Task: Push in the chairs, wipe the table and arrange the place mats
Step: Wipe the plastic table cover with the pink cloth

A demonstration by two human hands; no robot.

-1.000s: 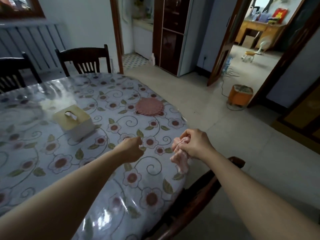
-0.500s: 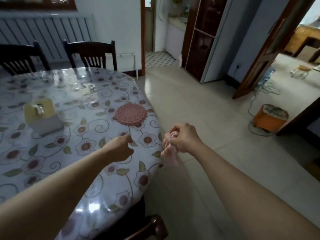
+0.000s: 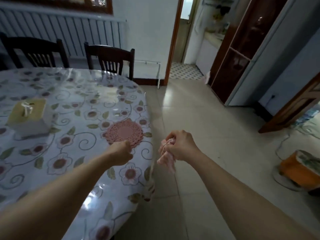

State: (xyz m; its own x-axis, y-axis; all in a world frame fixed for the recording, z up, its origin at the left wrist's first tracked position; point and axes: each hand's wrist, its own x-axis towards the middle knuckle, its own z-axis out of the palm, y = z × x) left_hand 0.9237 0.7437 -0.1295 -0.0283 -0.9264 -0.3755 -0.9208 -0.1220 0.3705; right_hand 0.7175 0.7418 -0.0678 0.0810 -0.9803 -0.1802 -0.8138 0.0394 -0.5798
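Note:
A table (image 3: 83, 170) with a flowered cloth under clear plastic fills the left. A round pink crocheted place mat (image 3: 124, 132) lies near its right edge. My left hand (image 3: 120, 154) hovers as a loose fist just in front of the mat and holds nothing that I can see. My right hand (image 3: 180, 146) is off the table's edge, over the floor, and grips a bunched pink cloth (image 3: 165, 161) that hangs below the fist. Two dark wooden chairs (image 3: 110, 60) (image 3: 34, 52) stand at the far side, their backs close to the table.
A tissue box (image 3: 29, 116) stands on the table at the left. A radiator runs along the back wall. An orange stool (image 3: 301, 168) and a cable lie on the tiled floor at the right. A dark cabinet (image 3: 239, 49) and open doorways lie beyond.
The view has swung left and moved along the table; the chair back near me has dropped out of sight. My hands kept their pose, the right one still gripping the cloth.

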